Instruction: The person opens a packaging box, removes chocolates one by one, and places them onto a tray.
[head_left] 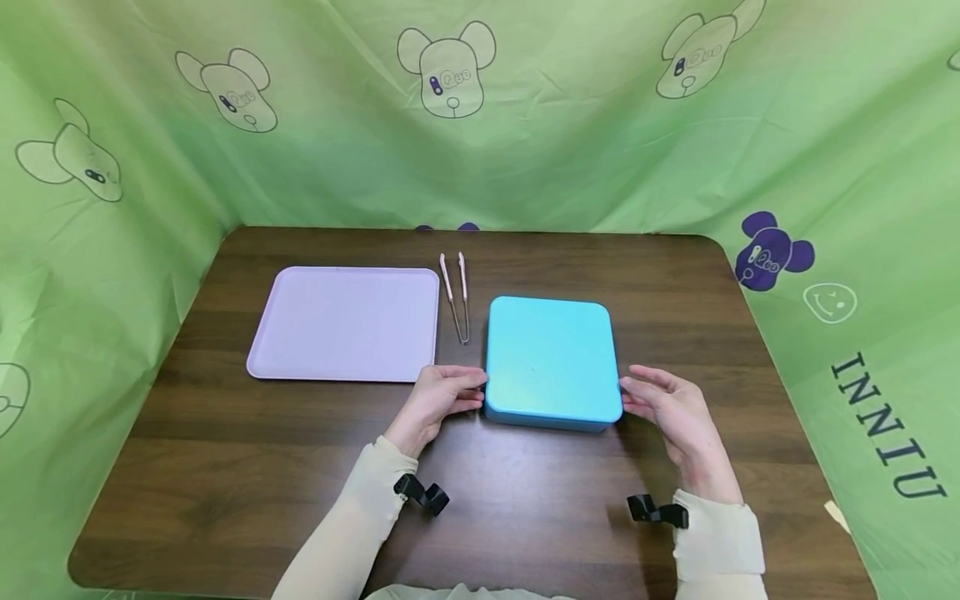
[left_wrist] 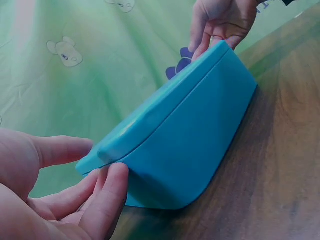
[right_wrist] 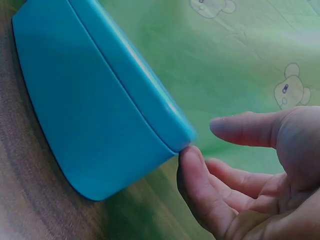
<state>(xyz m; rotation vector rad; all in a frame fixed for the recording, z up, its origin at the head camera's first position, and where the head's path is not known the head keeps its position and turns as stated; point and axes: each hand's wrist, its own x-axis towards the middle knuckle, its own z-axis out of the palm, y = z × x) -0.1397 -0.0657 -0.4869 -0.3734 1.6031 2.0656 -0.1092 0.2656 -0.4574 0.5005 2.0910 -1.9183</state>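
Note:
A turquoise square box (head_left: 551,358) with a fitted lid sits on the table, and a thin seam runs around its side below the lid (left_wrist: 145,125). My left hand (head_left: 446,396) is at the box's left side, thumb tip by the lid edge and fingertips against the seam. On the opposite side my right hand (head_left: 671,408) touches the seam with a fingertip. Its thumb (right_wrist: 245,129) stands apart from the lid in the right wrist view. The fingers of both hands are loosely bent. What the box holds is hidden.
A pale lilac tray (head_left: 345,325) lies left of the box, close behind my left hand. Tongs with pink handles (head_left: 454,296) lie between tray and box. Brown wooden table (head_left: 225,467) spreads around; a green printed curtain (head_left: 540,150) hangs behind and at both sides.

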